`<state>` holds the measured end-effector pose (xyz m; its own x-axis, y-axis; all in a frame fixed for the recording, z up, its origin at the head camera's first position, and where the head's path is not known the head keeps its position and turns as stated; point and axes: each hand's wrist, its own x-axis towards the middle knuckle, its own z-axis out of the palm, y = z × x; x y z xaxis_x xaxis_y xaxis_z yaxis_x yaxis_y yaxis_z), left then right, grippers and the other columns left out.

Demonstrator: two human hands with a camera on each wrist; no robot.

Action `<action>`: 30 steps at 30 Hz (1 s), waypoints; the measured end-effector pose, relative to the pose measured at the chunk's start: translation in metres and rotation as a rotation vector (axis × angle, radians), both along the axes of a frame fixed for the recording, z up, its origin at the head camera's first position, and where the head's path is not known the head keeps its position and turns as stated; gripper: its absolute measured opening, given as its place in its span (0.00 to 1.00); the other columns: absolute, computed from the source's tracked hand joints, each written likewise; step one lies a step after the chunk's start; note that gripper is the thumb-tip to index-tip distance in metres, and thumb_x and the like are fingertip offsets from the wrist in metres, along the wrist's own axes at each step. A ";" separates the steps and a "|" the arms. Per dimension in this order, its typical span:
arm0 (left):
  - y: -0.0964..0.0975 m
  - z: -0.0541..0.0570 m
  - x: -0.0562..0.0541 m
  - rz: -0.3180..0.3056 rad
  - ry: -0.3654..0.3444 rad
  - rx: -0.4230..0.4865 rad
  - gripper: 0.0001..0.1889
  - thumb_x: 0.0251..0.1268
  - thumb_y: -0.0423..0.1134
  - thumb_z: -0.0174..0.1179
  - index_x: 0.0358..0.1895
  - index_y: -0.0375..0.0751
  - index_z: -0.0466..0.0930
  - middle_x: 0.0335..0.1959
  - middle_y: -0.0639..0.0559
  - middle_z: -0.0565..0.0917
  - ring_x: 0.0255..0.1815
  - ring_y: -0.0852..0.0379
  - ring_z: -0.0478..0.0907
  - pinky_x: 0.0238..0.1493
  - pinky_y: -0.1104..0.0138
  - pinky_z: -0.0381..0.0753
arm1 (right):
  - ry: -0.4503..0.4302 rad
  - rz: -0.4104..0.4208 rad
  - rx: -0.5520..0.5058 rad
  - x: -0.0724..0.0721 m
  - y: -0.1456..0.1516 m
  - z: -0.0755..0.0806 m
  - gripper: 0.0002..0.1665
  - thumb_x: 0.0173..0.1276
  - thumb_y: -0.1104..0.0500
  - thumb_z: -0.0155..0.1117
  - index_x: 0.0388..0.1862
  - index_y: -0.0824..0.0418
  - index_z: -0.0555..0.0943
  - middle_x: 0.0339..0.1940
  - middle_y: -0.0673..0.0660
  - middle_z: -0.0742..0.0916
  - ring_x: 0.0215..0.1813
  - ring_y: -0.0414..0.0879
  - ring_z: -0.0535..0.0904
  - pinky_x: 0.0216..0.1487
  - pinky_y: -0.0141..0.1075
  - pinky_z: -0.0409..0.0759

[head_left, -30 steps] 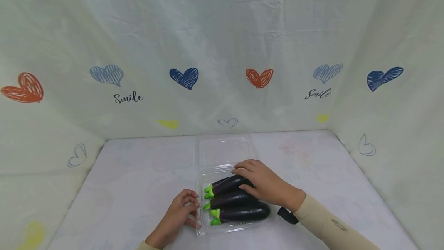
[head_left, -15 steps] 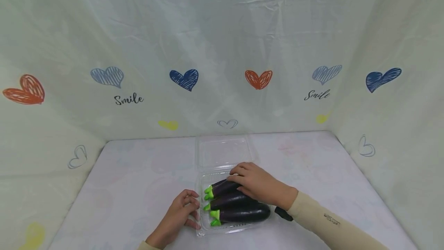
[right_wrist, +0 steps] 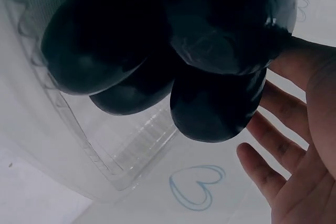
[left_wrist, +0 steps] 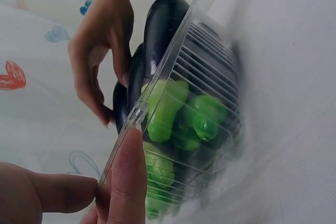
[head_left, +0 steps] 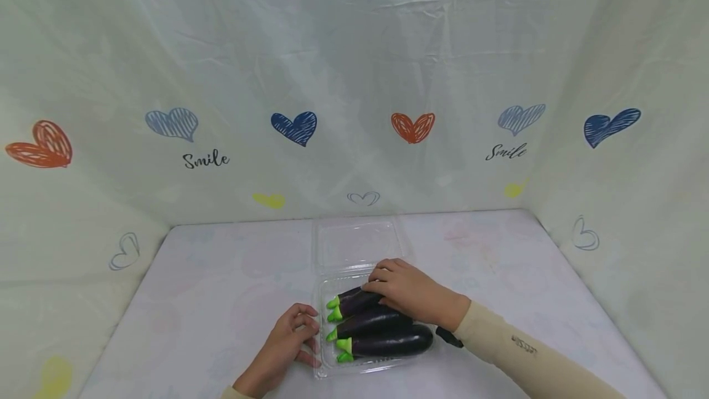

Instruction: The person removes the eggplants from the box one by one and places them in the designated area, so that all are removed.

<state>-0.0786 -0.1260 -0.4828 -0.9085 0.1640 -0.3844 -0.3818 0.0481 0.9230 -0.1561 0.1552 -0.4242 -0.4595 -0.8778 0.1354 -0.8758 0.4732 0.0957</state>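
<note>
Dark purple eggplants (head_left: pixel 390 340) with bright green caps lie side by side in a clear plastic clamshell box (head_left: pixel 370 369), several of them stacked in the right wrist view. My left hand (head_left: pixel 285 343) pinches the box's left rim; in the left wrist view the rim runs between thumb and finger (left_wrist: pixel 126 177). My right hand (head_left: pixel 412 291) grips the far eggplant (head_left: pixel 354 302) from above. Its fingers (right_wrist: pixel 278 140) reach round the far side, and the thumb (right_wrist: pixel 294 61) lies on the near side. The palm covers the blunt end of that eggplant in the head view.
The box's hinged lid (head_left: pixel 359 244) lies folded back toward the rear of the white table (head_left: pixel 232 282). A cloth backdrop (head_left: pixel 354 79) printed with hearts surrounds the table on three sides. A black band (head_left: pixel 448 336) shows under my right wrist.
My right hand has shifted slightly left and toward me on the far eggplant, whose green cap has turned and moved a little. The left hand stays at the rim.
</note>
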 end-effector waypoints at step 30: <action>0.000 0.000 0.001 -0.004 0.010 0.030 0.13 0.76 0.27 0.55 0.57 0.29 0.66 0.38 0.50 0.77 0.30 0.54 0.78 0.26 0.58 0.91 | 0.055 0.034 -0.016 -0.006 0.013 0.009 0.23 0.68 0.52 0.77 0.60 0.53 0.86 0.54 0.48 0.88 0.62 0.47 0.81 0.67 0.40 0.80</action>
<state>-0.0778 -0.1264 -0.4826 -0.9118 0.1788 -0.3697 -0.3721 0.0215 0.9279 -0.1617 0.1684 -0.4152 -0.4205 -0.8905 0.1738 -0.8852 0.4447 0.1367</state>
